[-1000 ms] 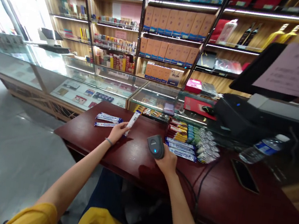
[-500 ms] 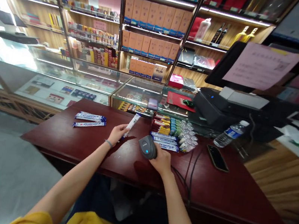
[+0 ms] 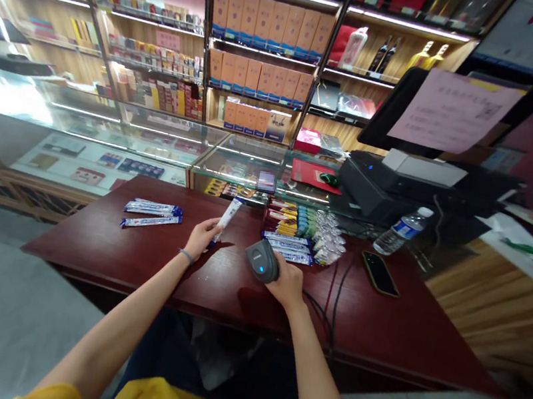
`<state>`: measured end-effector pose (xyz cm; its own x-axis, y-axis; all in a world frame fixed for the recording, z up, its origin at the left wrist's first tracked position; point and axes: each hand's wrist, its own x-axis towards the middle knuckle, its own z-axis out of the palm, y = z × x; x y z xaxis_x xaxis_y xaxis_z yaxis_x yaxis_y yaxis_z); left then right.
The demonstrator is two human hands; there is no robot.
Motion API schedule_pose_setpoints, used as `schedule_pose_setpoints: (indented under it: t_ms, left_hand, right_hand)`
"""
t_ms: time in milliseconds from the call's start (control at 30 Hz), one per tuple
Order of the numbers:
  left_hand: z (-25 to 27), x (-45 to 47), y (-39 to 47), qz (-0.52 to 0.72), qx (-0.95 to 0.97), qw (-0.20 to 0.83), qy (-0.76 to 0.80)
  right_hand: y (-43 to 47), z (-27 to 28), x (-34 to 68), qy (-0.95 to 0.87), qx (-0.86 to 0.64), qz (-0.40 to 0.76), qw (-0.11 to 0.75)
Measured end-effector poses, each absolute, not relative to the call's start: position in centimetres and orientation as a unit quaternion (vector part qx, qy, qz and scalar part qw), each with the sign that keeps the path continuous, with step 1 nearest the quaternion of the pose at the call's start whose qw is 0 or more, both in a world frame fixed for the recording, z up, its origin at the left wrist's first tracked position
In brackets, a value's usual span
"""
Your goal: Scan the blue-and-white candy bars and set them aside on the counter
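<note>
Dark red wood spans the bench [image 3: 226,294] where our left hand [image 3: 200,240] has its fingers clamped on a slim blue-and-white packet [image 3: 228,218], held aslant between matching packets [image 3: 152,208] on the left and snack rows [image 3: 299,223] on the right. Our right hand [image 3: 288,282] wraps its fingers around a grey scanner [image 3: 261,259], blue light glowing. Near the right end, we see a water bottle [image 3: 401,233] beside a phone [image 3: 380,273].

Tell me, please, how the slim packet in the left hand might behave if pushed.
The slim packet is probably fairly stiff, since it juts straight out of the left hand; likely light, being so narrow; and perhaps slippery, as its surface looks smooth.
</note>
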<state>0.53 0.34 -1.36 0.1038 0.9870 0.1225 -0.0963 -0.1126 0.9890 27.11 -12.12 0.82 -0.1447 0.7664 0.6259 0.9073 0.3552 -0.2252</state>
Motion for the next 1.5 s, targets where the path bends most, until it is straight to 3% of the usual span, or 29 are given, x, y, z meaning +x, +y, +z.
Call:
schedule_pose_setpoints:
  t_ms: [267, 533, 800, 1500]
  left_hand:
    - [-0.2, 2.1, 0.4, 0.522, 0.615, 0.444, 0.390]
    - [1.1, 8.8, -0.3, 0.430, 0.762, 0.282, 0.393]
    - [-0.4, 15.1, -0.3, 0.411, 0.859, 0.139, 0.272]
    - [-1.6, 17.2, 0.0, 0.362, 0.899, 0.092, 0.230]
  right_hand:
    - [-13.6, 0.2, 32.7, -0.700, -0.596, -0.169, 0.356]
    - [-15.1, -0.1, 37.7, -0.640, -0.658, -0.195, 0.345]
    - [-16.0, -0.3, 40.0, -0.618, -0.659, -0.228, 0.362]
    - [-16.5, -0.9, 40.0, -0.599, -0.668, -0.223, 0.380]
